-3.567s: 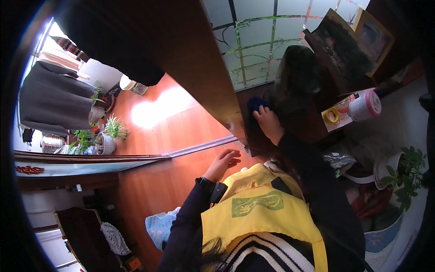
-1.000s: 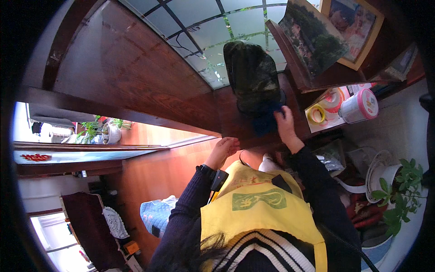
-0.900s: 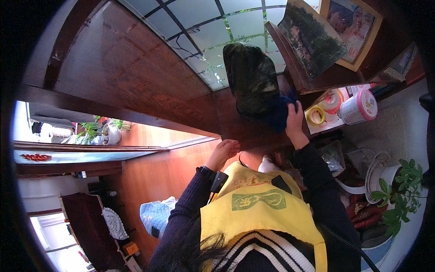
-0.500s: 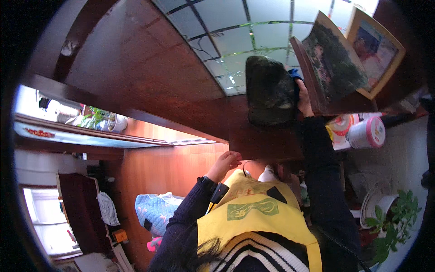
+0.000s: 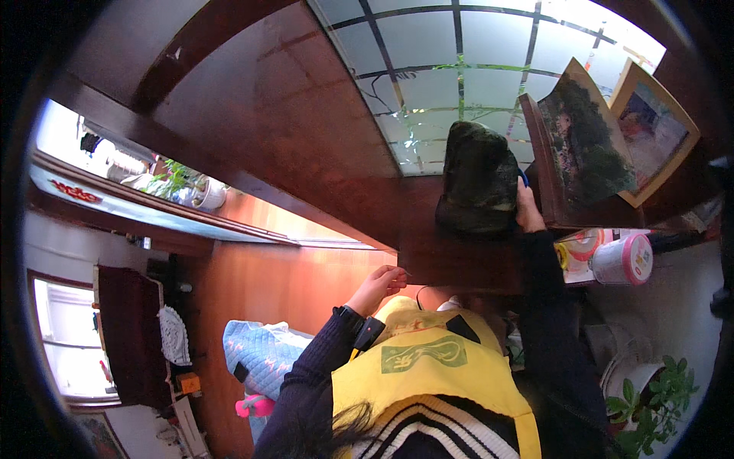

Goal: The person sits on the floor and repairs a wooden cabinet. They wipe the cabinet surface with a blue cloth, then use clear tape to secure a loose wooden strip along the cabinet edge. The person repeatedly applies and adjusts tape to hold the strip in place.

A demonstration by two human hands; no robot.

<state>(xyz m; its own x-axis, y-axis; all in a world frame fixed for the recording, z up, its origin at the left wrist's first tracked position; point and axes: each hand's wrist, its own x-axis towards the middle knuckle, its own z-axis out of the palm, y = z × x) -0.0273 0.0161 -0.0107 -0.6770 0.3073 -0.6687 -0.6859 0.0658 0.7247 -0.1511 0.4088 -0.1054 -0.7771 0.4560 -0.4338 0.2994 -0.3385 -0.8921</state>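
A dark, blocky stone-like object (image 5: 480,183) stands on the brown wooden ledge (image 5: 451,264) in front of a frosted glass panel with a dark grid (image 5: 428,92). Against its right side is my right hand (image 5: 529,208), closed on a blue cloth (image 5: 524,177); the stone partly hides the fingers. My left hand (image 5: 380,288) hangs lower, close to the ledge's left front corner, with fingers curled together. Whether anything small is pinched in them cannot be made out.
Right of the stone stand a landscape picture (image 5: 585,145) and a framed photo (image 5: 657,130). Below them sit a pink-lidded white tub (image 5: 623,258) and, lower, a potted plant (image 5: 657,405). A blue quilted cover (image 5: 260,356) lies at lower left.
The view has shifted, so the ledge, stone and pictures appear lower and further right. My right hand remains beside the stone, with less of the blue cloth showing. My left hand stays curled.
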